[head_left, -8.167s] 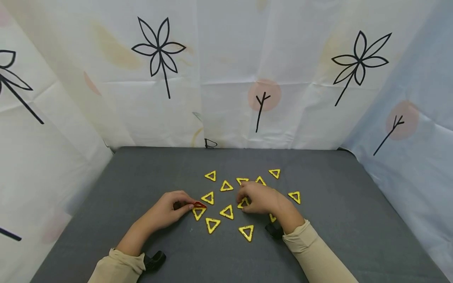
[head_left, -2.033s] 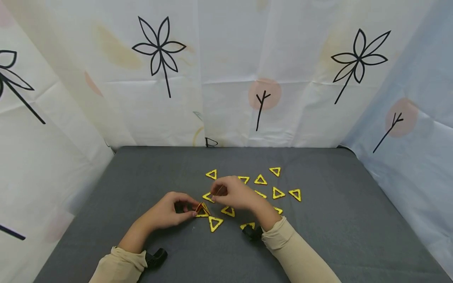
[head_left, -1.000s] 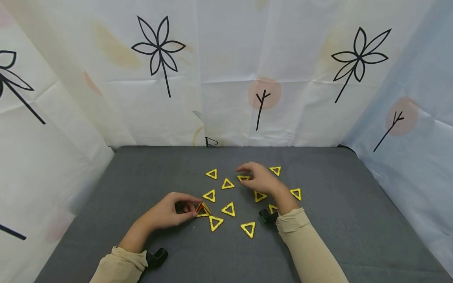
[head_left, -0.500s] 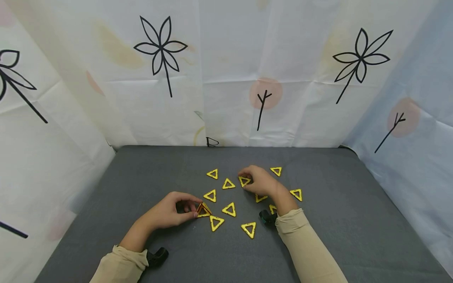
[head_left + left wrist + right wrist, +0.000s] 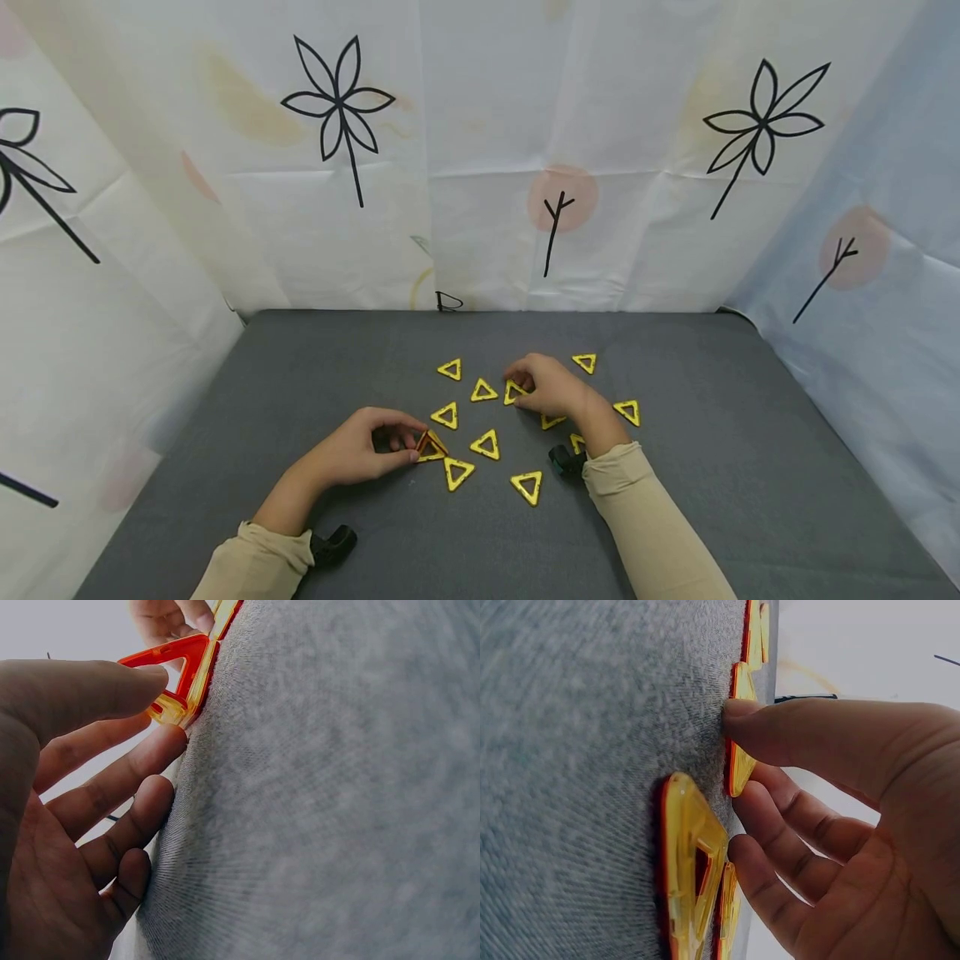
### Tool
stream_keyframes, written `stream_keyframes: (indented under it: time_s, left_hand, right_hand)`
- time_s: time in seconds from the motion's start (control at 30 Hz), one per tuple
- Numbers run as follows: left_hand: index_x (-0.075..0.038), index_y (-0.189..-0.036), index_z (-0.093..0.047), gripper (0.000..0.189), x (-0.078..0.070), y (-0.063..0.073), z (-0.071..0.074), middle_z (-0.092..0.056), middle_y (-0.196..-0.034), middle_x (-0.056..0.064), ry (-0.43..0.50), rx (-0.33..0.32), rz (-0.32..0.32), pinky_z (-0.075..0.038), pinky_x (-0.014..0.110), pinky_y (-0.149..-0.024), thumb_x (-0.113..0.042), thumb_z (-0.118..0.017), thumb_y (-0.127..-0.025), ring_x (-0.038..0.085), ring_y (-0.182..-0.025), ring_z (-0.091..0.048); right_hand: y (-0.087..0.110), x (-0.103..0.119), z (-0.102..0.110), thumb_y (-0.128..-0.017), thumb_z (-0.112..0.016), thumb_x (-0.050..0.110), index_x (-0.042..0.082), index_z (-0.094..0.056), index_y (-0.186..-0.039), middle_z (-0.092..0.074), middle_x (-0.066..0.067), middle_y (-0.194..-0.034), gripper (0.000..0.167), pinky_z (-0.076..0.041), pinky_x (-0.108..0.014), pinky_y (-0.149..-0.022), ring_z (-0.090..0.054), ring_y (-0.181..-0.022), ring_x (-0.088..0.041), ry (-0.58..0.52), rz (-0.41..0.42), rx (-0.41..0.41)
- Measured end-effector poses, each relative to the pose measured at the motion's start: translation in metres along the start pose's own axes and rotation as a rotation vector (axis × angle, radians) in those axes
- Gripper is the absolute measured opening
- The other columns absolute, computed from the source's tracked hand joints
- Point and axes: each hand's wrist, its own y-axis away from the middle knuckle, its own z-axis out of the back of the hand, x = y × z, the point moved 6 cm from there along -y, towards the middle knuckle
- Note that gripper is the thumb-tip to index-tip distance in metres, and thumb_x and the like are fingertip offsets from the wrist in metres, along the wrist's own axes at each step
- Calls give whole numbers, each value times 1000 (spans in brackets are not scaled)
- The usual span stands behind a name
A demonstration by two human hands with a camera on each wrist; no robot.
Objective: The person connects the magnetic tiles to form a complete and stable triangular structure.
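Observation:
My left hand (image 5: pixel 363 450) pinches a small leaning group of triangular magnetic tiles (image 5: pixel 432 446). In the left wrist view, the thumb presses a red tile (image 5: pixel 196 649) that stands tilted on a yellow one lying on the cloth. A flat yellow tile (image 5: pixel 458 473) touches the group's near right corner. Farther back, my right hand (image 5: pixel 555 387) holds another yellow triangular tile (image 5: pixel 513 392) by its edges. The right wrist view shows that tile (image 5: pixel 739 769) against the cloth, between thumb and fingers. Its lower face is red.
Several more yellow triangular tiles lie flat around the hands, such as one at the front (image 5: pixel 527 487) and one at the right (image 5: pixel 627 412). Some are partly covered by the right wrist. The grey-covered table (image 5: pixel 750 467) ends at a patterned white curtain (image 5: pixel 480 242).
My right hand left the tile group, reached back right, and took hold of a flat tile, which has turned slightly. My left hand stays put; the group gained raised tiles since the earliest frame.

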Motion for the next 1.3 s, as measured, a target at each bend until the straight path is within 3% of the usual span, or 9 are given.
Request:
stream_keyframes:
  time_s: [0.83,1.13,1.3]
  left_hand:
    - [-19,-125,-77,29,4,0,0,-76,-98,-5,7,2,12,-58,29,-76,-26,-81,-97,9,-85,-70]
    - [-18,-125,-77,29,5,2,1,-76,-99,-4,16,4,18,-58,30,-76,-28,-80,-98,10,-85,-70]
    - [-19,-125,-77,29,5,0,1,-76,-98,-5,10,4,10,-58,29,-76,-28,-80,-98,9,-84,-70]
  right_hand:
    - [3,9,4,-95,-82,15,3,-73,-131,-70,-11,-120,39,-58,-36,-86,-69,-102,-23,-20,44,-29]
    - [9,43,11,-93,-85,16,4,-74,-130,-72,-10,-119,41,-59,-36,-90,-70,-100,-20,-22,194,-78]
    - [17,67,8,-94,-84,17,9,-74,-130,-71,-6,-118,39,-60,-43,-91,-70,-99,-17,-25,263,-72]
